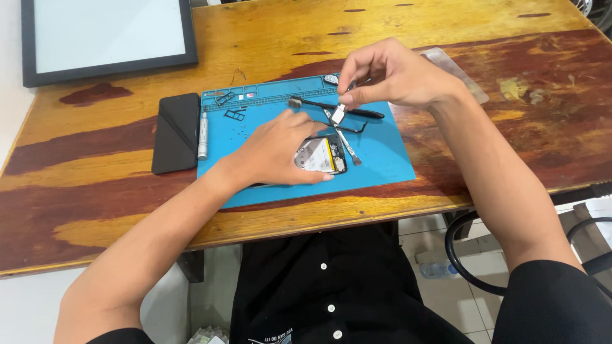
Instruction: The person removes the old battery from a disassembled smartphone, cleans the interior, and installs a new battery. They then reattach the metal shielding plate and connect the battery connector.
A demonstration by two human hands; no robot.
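The left hand (pixel 280 150) lies flat on the opened phone (pixel 322 156), pinning it to the mat (pixel 382 159). Just above, the right hand (pixel 389 76) pinches what looks like a small part (pixel 338 114); a steady phone and light pinch suit this best.

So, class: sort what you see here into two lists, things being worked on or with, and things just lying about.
In use: left hand on opened phone; right hand pinching small metal part; blue mat.

Lying about: black brush, screwdriver, black panel, framed board.
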